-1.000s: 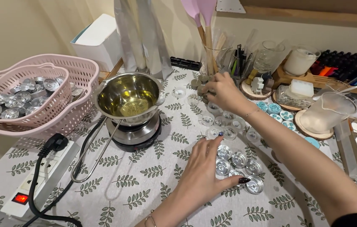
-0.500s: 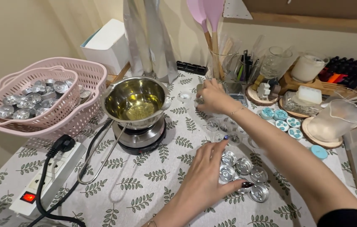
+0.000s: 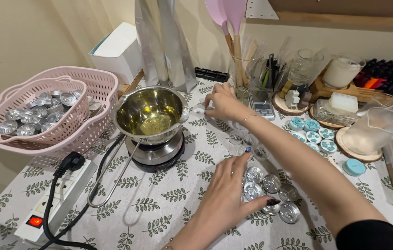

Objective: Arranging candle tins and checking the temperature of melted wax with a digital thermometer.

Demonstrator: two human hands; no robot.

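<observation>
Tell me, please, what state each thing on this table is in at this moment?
Metal melting pot: on the hot plate, holding clear yellowish liquid.
Power strip: switch lit red, one black plug in.
Pink baskets: nested, inner one filled with metal cups.
Metal tealight cups: empty, clustered by the left hand.
Right hand: pinching something small beside the pot.
Teal round pieces: grouped on the cloth.

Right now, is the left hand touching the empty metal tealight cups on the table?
Touching. The head view shows the left hand spread over the cluster of metal tealight cups, its thumb tip lying on one cup and its fingers resting against the others.
</observation>
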